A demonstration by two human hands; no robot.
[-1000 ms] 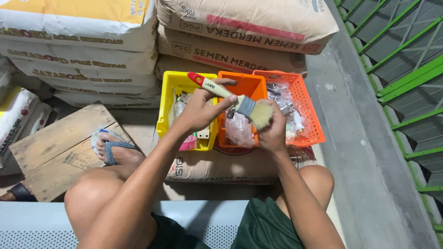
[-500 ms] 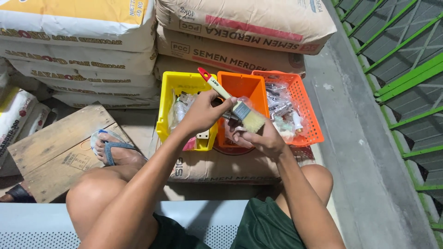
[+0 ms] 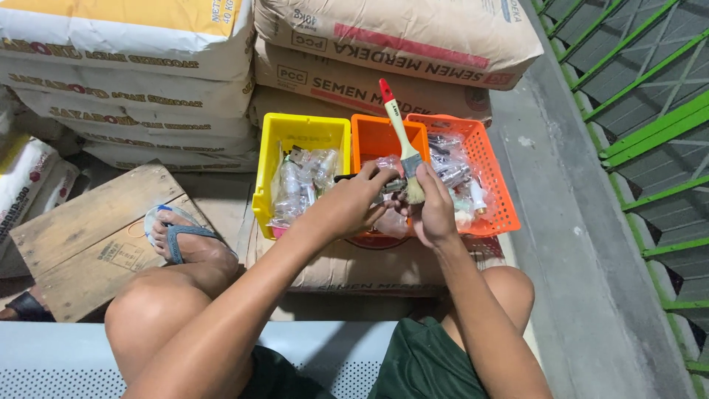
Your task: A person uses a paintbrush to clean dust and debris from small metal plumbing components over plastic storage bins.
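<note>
Head view: you are holding a paintbrush (image 3: 405,151) upright over the bins with both hands.

Your right hand (image 3: 434,209) is closing its fingers (image 3: 428,185) around the metal band and bristles, the red-tipped handle pointing up and away from you. Your left hand (image 3: 360,201) is curling shut beside it, touching the brush base; whether it is gripping anything else, you cannot tell. The brush is hanging above the orange bin (image 3: 377,137), between the yellow bin (image 3: 299,131) and the orange mesh basket (image 3: 487,166), all resting on a cement sack (image 3: 354,266).
</note>
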